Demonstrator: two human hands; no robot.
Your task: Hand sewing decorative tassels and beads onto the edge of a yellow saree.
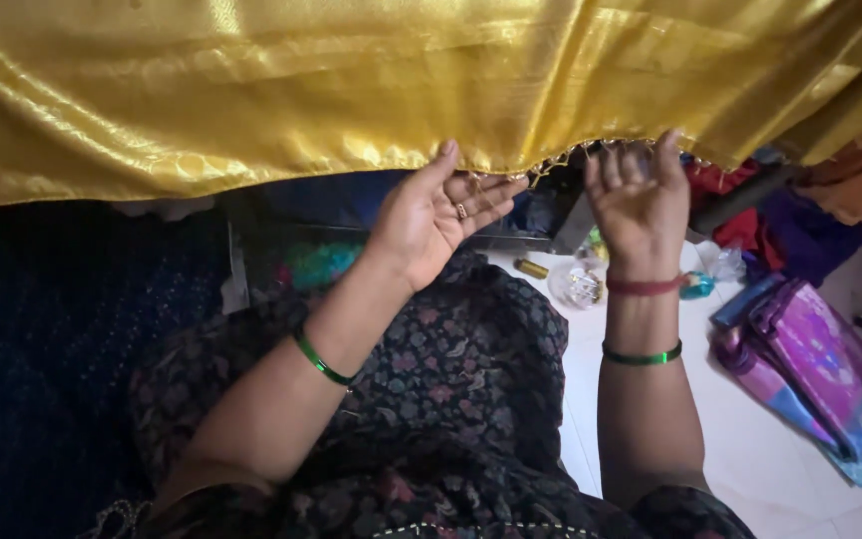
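Observation:
A shiny golden cloth point(331, 80) hangs across the top of the view, its lower edge trimmed with small tassels point(551, 165). My left hand point(431, 215) is raised under that edge, palm up, a ring on one finger, fingertips pinching the fringe threads. My right hand point(636, 195) reaches up beside it, fingers curled on the tasselled edge. Each wrist wears a green bangle; the right one point(643, 354) sits below a red thread.
My lap is covered by dark flowered fabric point(451, 369). On the white floor point(750, 459) lie a gold thread spool point(531, 268), a clear plastic bag point(576, 284), pink-purple packets point(815, 369) at right, and red and purple cloths point(790, 235).

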